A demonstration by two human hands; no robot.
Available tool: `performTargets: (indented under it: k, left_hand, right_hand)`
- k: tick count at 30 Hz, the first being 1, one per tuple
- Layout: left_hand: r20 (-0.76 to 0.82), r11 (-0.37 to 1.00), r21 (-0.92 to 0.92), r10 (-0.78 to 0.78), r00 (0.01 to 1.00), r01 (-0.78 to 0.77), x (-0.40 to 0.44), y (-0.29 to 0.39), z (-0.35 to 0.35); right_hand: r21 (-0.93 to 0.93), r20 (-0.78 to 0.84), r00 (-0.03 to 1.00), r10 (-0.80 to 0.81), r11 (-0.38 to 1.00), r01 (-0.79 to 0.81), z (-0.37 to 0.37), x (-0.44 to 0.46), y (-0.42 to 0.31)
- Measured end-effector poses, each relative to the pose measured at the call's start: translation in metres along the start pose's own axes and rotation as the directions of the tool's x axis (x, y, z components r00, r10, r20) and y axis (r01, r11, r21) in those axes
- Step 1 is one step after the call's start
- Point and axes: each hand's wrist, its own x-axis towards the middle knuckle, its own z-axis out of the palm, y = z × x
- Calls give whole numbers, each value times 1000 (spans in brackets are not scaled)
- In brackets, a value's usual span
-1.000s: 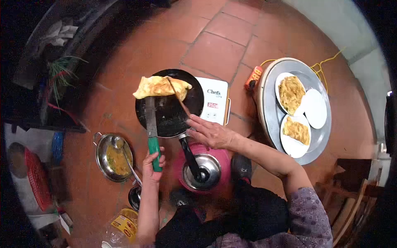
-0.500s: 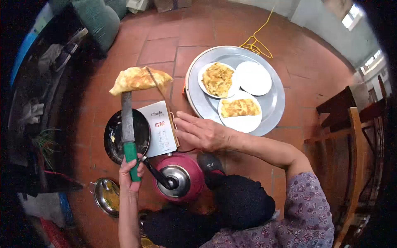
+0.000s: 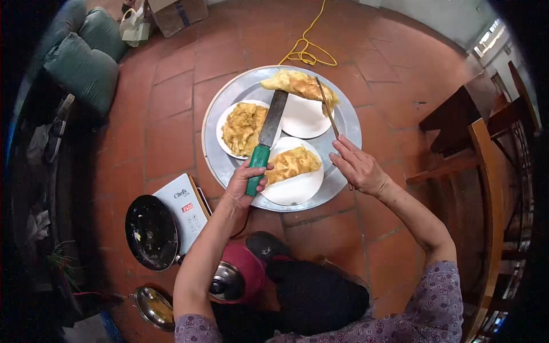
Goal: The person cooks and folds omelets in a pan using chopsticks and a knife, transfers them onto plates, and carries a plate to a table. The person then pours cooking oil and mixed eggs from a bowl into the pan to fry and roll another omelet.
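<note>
My left hand (image 3: pixel 247 182) is wrapped round the green handle of a wide-bladed knife (image 3: pixel 273 120). The blade's far end lies under a folded omelette (image 3: pixel 300 85), held over the back of a round metal tray (image 3: pixel 213 150). Pinched in my right hand (image 3: pixel 359 166) are thin brown chopsticks (image 3: pixel 327 104), whose tips touch the omelette's right part. Below the omelette is a white plate (image 3: pixel 306 121), partly hidden. Another plate (image 3: pixel 294 191) nearer me bears a folded omelette (image 3: pixel 293 164). Egg pieces (image 3: pixel 243 128) fill the plate at the tray's left.
At the lower left, a black frying pan (image 3: pixel 152 232) sits on a white cooker (image 3: pixel 186 210). A pink pot (image 3: pixel 251 274) and a metal bowl (image 3: pixel 154 308) stand near my legs. Wooden chairs (image 3: pixel 486 211) are at the right, a yellow cord (image 3: pixel 303 55) behind the tray.
The omelette was lifted from the pan and carried right to above the tray, with the knife under it and the chopsticks against it. The view has turned toward the tray.
</note>
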Motion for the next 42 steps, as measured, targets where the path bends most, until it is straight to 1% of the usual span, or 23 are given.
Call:
performTargets:
  k: [3, 5, 7, 11, 16, 18, 20, 22, 23, 25, 27, 30, 31, 32, 33, 34, 35, 36, 37, 38, 40, 41, 42]
  left_hand:
    - [1, 1000, -14, -1, 1000, 2, 14, -13, 5]
    - [-15, 1000, -16, -6, 1000, 5, 10, -19, 7]
    - [-56, 1000, -15, 5, 998, -6, -9, -21, 11]
    - [-148, 1000, 17, 15, 989, -12, -67, -30, 15]
    - [-296, 999, 48, 4, 955, 11, -134, -66, 27]
    - [-325, 1000, 26, 2, 946, 7, -145, -78, 30]
    - [-332, 1000, -25, -8, 943, 0, -155, -102, 31]
    - [-324, 1000, -31, -6, 946, -5, -161, -126, 24]
    - [-326, 999, -33, -11, 945, 0, -158, -133, 20]
    - [-318, 999, -32, -9, 948, -2, -161, -141, 11]
    - [-321, 998, -34, -63, 945, 55, -163, -140, 2]
    - [-323, 993, -37, -119, 939, 112, -167, -125, -1]
    - [-322, 990, -37, -142, 936, 137, -169, -116, 0]
    - [-325, 986, -37, -164, 931, 161, -172, -106, 1]
    - [-334, 989, -43, -150, 931, 144, -188, -106, 1]
    - [-330, 983, -37, -180, 927, 178, -195, -102, 3]
    - [-328, 977, -32, -210, 921, 212, -201, -95, 4]
    - [-328, 970, -30, -239, 914, 243, -207, -88, 6]
    - [-341, 973, -48, -227, 912, 224, -216, -81, 8]
    - [-350, 966, -60, -255, 901, 250, -228, -72, 11]
    - [-366, 952, -83, -305, 879, 295, -247, -58, 11]
    - [-381, 957, -101, -289, 878, 271, -253, -56, 9]
    - [-404, 976, -73, -215, 889, 203, -266, -65, 3]
  right_hand:
    - [-35, 36, 999, 20, 999, -18, 10, -11, 5]
    - [5, 32, 999, 40, 999, -40, 15, -19, -2]
    - [46, 30, 998, 54, 997, -55, 12, -24, -10]
    - [178, 4, 1000, 18, 984, -19, -2, -34, -33]
    - [262, 19, 993, -115, 959, 107, -17, -57, -45]
    - [278, 43, 985, -169, 949, 151, -20, -62, -43]
    - [273, 61, 977, -207, 945, 183, -28, -72, -52]
    - [278, 114, 959, -261, 935, 221, -33, -80, -61]
    - [272, 110, 958, -265, 935, 228, -30, -83, -61]
    - [275, 181, 935, -306, 928, 250, -25, -96, -73]
    - [284, 218, 919, -329, 922, 263, -24, -102, -77]
    - [341, 240, 939, -245, 927, 155, -29, -98, -84]
    - [346, 236, 937, -259, 923, 168, -30, -94, -84]
    - [366, 248, 943, -220, 923, 119, -33, -89, -84]
    - [382, 260, 948, -182, 921, 72, -42, -88, -96]
    - [397, 275, 950, -146, 917, 26, -49, -83, -98]
    - [404, 269, 948, -168, 914, 47, -56, -77, -96]
    - [451, 233, 970, -66, 891, -48, -66, -69, -92]
    - [504, 206, 978, 35, 853, -137, -78, -62, -89]
    - [517, 202, 979, 6, 849, -112, -95, -51, -86]
    - [623, 328, 930, 168, 701, -347, -127, -27, -79]
    - [636, 323, 936, 136, 701, -322, -130, -19, -76]
    - [676, 252, 950, 185, 669, -310, -128, -22, -85]
